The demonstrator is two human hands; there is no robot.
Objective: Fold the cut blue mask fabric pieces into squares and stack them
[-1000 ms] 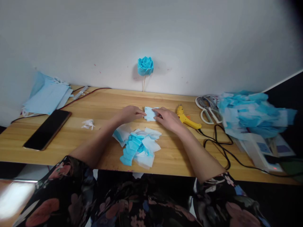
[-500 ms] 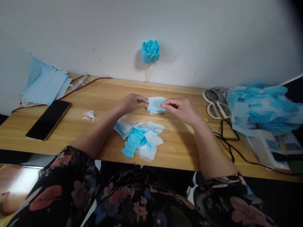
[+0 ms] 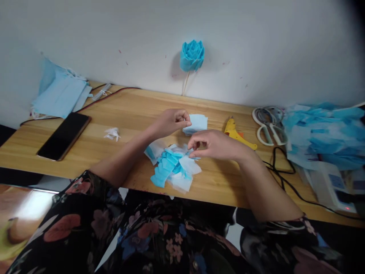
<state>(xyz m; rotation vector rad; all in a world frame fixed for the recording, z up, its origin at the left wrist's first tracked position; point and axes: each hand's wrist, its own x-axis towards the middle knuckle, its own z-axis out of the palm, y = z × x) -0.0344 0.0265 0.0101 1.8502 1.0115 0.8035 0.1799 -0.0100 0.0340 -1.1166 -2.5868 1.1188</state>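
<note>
A stack of pale blue fabric squares [image 3: 199,121] lies in the middle of the table. At its left edge, my left hand [image 3: 174,122] is closed in a pinch, thumb over the edge of the squares. My right hand [image 3: 216,144] hangs just in front of the stack, above the right side of a loose pile of blue and white fabric pieces [image 3: 168,167]. Its thumb and curled fingers are apart, and nothing shows between them. Whether its fingertips touch the pile I cannot tell.
A blue fabric rose [image 3: 192,56] on a stick leans against the wall. To the right are a yellow glue gun [image 3: 235,133], scissors [image 3: 269,135], a fabric heap [image 3: 325,133] and a white power strip [image 3: 327,186]. Leftward lie a phone [image 3: 64,136], face masks [image 3: 61,93] and white scraps [image 3: 112,133].
My right hand has left the stack's right edge and come down towards the loose pile, its fingers parting. My left hand stays at the stack's left edge. The camera view has shifted.
</note>
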